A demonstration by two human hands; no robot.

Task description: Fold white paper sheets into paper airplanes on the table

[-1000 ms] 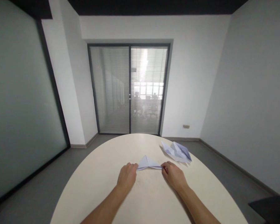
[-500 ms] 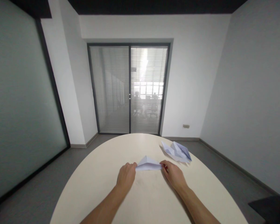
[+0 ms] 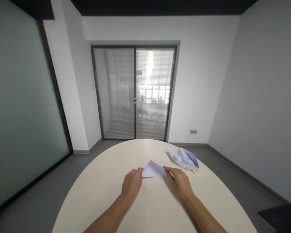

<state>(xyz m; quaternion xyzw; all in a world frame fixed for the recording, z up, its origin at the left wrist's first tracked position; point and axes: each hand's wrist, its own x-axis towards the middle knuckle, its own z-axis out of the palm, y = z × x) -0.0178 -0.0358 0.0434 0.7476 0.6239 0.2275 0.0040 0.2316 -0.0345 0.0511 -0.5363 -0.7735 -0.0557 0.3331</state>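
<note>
asker: what do the hands hold?

operator: through the head camera i see my left hand (image 3: 132, 181) pinching the left corner of a white folded paper (image 3: 152, 170). the fingers of my right hand (image 3: 180, 181) are narrow, holding its right corner. it sits between them, over the middle of the counter (image 3: 150, 207); whether it rests flat, i can't tell.

asker: how will it handle?

operator: light, i'd judge, stiff along folds, soft elsewhere, easily crumpled. i'd hold the outer corners, gently.

asker: and around it?

operator: the counter is round, pale and smooth-looking. a second paper piece (image 3: 184, 159), creased and angular, lies beyond my right hand. further off are blind-covered glass doors (image 3: 113, 97), white walls (image 3: 201, 81) and grey floor (image 3: 77, 171).
</note>
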